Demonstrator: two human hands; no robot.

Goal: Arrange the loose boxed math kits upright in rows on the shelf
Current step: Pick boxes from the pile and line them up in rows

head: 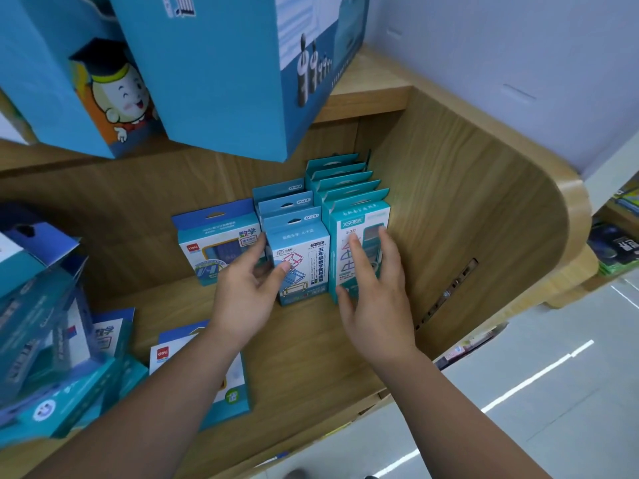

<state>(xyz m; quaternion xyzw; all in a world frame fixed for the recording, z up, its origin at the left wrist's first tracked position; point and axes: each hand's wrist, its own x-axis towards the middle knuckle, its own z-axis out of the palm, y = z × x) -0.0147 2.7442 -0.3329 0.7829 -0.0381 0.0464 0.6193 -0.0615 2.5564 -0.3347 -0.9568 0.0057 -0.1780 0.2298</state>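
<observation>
Teal boxed math kits stand upright in rows at the back right of the wooden shelf [311, 357]. My right hand [373, 288] lies flat with straight fingers against the front box of the right row [359, 216]. My left hand [245, 288] reaches to the front box of the middle row [304, 261], fingers at its left side and thumb on its face. A blue-topped kit [214, 236] stands alone to the left. One loose kit [166, 354] lies flat under my left forearm.
A heap of loose blue and teal kits [52, 340] fills the shelf's left end. Large blue cartons [214, 70] sit on the shelf above, overhanging the rows. The curved wooden side wall [484, 236] closes the right end.
</observation>
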